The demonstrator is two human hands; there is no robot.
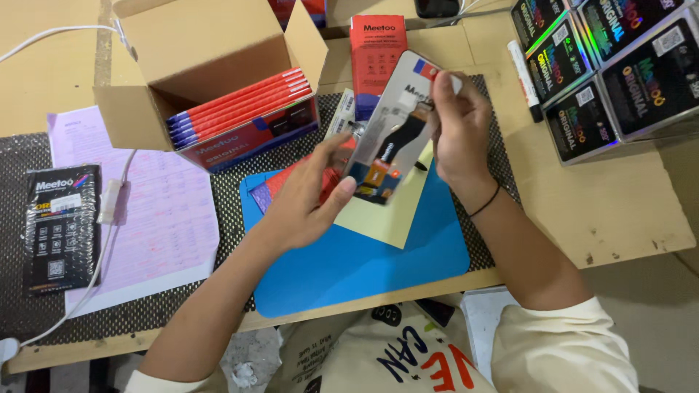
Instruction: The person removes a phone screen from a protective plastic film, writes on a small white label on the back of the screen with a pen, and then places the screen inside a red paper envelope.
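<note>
While both hands are working at the centre of the frame, a flat phone screen panel is being held up, tilted, just above the blue mat. The left hand is gripping the panel's lower edge, thumb and fingers clamped on it, and some red packaging looks tucked under that palm, though I cannot tell exactly what it is. The right hand is taking the panel's upper right edge, fingers closed on it near the top corner, a thin black band sitting on that wrist. A pale yellow sheet is lying on the mat right under the panel. Behind the hands, at upper centre, a red box is standing upright on the counter. In the upper left, an open cardboard carton is lying on its side, showing a row of slim red and blue boxes packed inside. Over in the upper right, a block of glossy black boxes is sitting on the counter, with a white marker just beside it. On the left, a black pouch is resting next to a pink printed sheet, and a white cable is trailing across them.
</note>
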